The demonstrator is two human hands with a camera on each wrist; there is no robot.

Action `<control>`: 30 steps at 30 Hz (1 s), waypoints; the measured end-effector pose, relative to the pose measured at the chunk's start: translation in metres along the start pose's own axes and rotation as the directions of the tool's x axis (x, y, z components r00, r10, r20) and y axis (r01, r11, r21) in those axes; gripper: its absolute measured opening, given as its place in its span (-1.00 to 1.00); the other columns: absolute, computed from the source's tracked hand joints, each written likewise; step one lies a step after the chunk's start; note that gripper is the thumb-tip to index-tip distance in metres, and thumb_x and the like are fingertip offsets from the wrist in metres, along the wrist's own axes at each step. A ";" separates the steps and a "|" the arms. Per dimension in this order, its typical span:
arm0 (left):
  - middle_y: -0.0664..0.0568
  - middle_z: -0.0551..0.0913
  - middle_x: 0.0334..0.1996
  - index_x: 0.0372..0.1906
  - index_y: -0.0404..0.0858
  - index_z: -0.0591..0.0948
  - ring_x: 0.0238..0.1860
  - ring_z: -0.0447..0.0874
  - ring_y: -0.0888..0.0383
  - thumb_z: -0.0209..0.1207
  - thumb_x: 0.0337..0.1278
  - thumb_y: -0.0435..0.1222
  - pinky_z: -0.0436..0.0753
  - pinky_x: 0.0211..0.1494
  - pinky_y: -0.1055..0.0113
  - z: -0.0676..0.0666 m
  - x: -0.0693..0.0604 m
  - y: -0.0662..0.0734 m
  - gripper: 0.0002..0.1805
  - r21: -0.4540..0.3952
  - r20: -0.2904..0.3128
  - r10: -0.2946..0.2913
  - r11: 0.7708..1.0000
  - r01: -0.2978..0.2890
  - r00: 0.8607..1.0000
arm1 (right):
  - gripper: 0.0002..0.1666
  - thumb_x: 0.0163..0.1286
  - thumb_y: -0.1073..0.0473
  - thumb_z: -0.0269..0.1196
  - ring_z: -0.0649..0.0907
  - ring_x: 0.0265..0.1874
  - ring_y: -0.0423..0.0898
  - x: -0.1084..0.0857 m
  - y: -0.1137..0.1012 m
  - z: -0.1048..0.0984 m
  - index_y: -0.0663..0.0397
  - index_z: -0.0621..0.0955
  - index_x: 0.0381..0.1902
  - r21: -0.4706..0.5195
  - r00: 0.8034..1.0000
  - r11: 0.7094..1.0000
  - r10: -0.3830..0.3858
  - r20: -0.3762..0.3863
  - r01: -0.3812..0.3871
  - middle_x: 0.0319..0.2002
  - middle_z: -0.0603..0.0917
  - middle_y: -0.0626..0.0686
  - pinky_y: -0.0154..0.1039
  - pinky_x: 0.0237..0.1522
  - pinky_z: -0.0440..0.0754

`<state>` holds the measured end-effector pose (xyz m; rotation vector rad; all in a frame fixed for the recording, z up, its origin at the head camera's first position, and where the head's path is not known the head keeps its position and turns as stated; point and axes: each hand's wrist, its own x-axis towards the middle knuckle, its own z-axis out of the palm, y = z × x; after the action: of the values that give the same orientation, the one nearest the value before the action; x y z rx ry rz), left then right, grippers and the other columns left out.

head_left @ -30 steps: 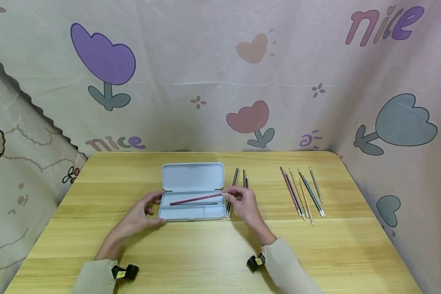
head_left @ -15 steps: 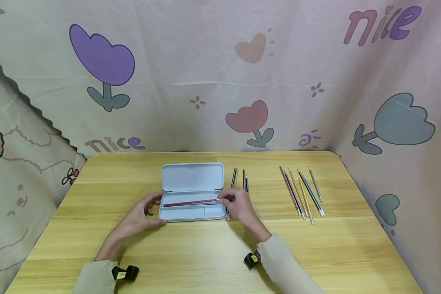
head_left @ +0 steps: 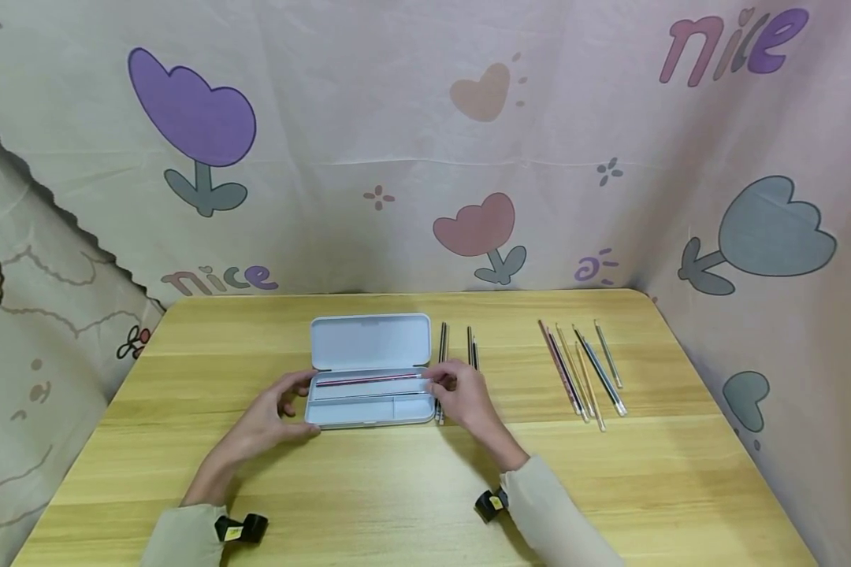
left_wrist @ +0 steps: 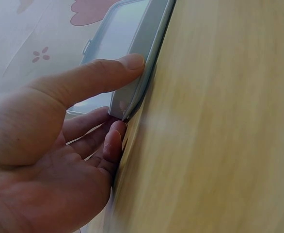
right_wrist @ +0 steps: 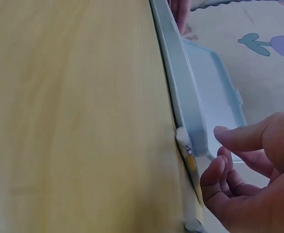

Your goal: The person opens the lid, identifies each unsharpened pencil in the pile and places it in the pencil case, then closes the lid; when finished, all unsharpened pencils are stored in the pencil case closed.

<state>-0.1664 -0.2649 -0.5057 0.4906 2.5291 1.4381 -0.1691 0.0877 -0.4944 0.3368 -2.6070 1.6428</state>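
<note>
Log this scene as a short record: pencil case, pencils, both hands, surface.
Pencil case: light blue, open
Red pencil: in the case's long rear compartment
Left hand: holds the case's left end
Right hand: by the case's right end, thumb and fingertips apart
Dark pencils: on the table just right of the case
Mixed-colour pencils: farther right
Surface: wood-grain table

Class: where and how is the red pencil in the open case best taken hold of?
Probably at mid-shaft, pinched from above and the near side: the red pencil is thin, lying lengthwise toward the back of the case, with the open lid behind it.
</note>
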 end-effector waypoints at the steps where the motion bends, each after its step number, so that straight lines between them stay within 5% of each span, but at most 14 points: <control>1: -0.18 0.51 0.11 0.48 -0.28 0.36 -0.14 0.37 -0.04 0.58 -0.08 -0.30 0.43 -0.11 0.32 0.000 0.000 0.000 -0.04 0.000 0.000 -0.003 1.000 0.003 1.000 | -0.83 0.31 0.46 0.36 0.61 -0.32 -0.09 -0.001 -0.001 -0.001 0.27 0.74 -0.14 0.012 1.000 1.000 0.006 0.001 -0.006 -0.26 0.66 0.09 -0.34 -0.28 0.64; 10: -0.18 0.51 0.13 0.49 -0.26 0.35 -0.13 0.37 -0.04 0.58 -0.08 -0.30 0.43 -0.12 0.32 -0.001 -0.002 0.001 -0.02 -0.015 -0.001 -0.012 1.000 0.012 1.000 | -0.73 0.32 0.44 0.36 0.61 -0.29 -0.07 -0.011 -0.009 -0.020 0.25 0.72 -0.02 0.063 0.998 0.996 0.058 -0.015 -0.057 -0.25 0.66 0.07 -0.37 -0.30 0.63; 30: -0.20 0.51 0.11 0.49 -0.30 0.35 -0.13 0.40 -0.04 0.58 -0.10 -0.31 0.44 -0.11 0.34 0.000 0.000 0.000 -0.02 0.006 -0.007 0.013 1.000 -0.013 1.000 | -0.72 0.33 0.45 0.35 0.67 -0.20 0.02 -0.044 -0.002 -0.070 0.29 0.69 -0.01 0.098 0.989 0.995 0.036 -0.143 -0.022 -0.22 0.70 0.10 -0.27 -0.21 0.70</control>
<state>-0.1667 -0.2646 -0.5059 0.5056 2.5411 1.4393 -0.1311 0.1570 -0.4686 0.1765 -2.4456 1.7359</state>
